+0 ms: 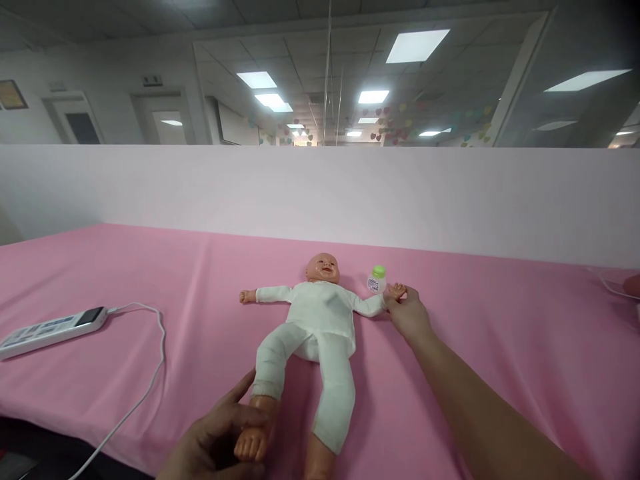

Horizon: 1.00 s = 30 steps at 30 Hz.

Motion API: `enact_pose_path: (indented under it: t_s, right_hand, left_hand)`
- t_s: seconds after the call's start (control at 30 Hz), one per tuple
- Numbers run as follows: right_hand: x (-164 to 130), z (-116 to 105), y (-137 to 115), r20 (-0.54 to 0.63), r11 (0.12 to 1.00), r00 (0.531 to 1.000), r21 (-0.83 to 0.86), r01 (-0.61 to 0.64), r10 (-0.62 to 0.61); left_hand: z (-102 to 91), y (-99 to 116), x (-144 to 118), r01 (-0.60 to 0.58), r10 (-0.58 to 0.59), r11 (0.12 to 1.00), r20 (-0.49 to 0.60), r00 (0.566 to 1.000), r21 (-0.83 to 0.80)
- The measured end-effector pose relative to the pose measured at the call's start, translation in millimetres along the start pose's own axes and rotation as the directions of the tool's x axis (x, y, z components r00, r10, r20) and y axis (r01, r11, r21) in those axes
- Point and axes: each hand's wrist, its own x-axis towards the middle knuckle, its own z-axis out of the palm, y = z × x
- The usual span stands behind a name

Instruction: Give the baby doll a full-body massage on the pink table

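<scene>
**Pink cloth point(210, 300) over a table, low white partition point(320, 193) behind; one doll point(323, 307), held at two limbs**

Setting: room beyond the partition with ceiling lights point(417, 46), doors and heart stickers point(395, 133), all well past both hands

Doll: white suit, bald head, face up on the cloth; body between the two hands, extending forward from the left hand point(215, 433), which is at the foot end, and inward from the right hand point(411, 313); long axis runs away from the wearer, head farthest, slightly aslant; right hand nearer the head, left hand nearer the feet

Left hand: clasped about one ankle and foot, thumb across the top; the doll's other leg lies to its right, apart from it

Right hand: thumb and fingers together on the doll's wrist, arm stretched sideways from the body

Bottle point(377, 280): clear, green cap, upright, just beyond and left of the right hand's fingertips

Power strip point(53, 332): white, well left of the left hand; white cord point(161, 360) curving back towards the near edge

Writing: printed label on bottle, markings on strip, framed plaque point(13, 95) on far wall; all too small to read, no brand legible
</scene>
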Motion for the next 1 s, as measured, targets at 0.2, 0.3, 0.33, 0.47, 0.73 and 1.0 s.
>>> enact_pose_path:
  t_s: [0.2, 0.3, 0.33, 0.47, 0.73, 1.0]
  right_hand:
    - [-51, 21, -32, -0.036, 0.868, 0.872, 0.081, 0.490, -0.489]
    - [-76, 36, -41, 0.041, 0.699, 0.697, 0.049, 0.714, -0.716]
    - [-81, 39, -42, 0.078, 0.641, 0.638, 0.035, 0.766, -0.766]
    - [-84, 36, -47, 0.223, 0.475, 0.455, 0.043, 0.879, -0.862]
    - [-75, 25, -46, 0.275, 0.399, 0.366, 0.073, 0.914, -0.889]
    - [-60, 19, -39, 0.133, 0.699, 0.689, 0.219, 0.681, -0.713]
  left_hand:
    - [-0.9, 8, 24, -0.140, 0.140, 0.988, 0.018, 0.990, 0.062]
    - [5.2, 15, 42, -0.226, 0.224, 0.972, 0.043, 0.974, 0.062]
    - [8.1, 18, 48, -0.238, 0.235, 0.970, 0.050, 0.971, 0.051]
    - [20.5, 29, 76, -0.235, 0.236, 0.972, 0.072, 0.969, -0.028]
    - [40.7, 39, 114, -0.158, 0.173, 0.981, 0.135, 0.976, -0.115]
    - [21.9, 21, 78, -0.300, 0.298, 0.953, 0.050, 0.953, 0.042]
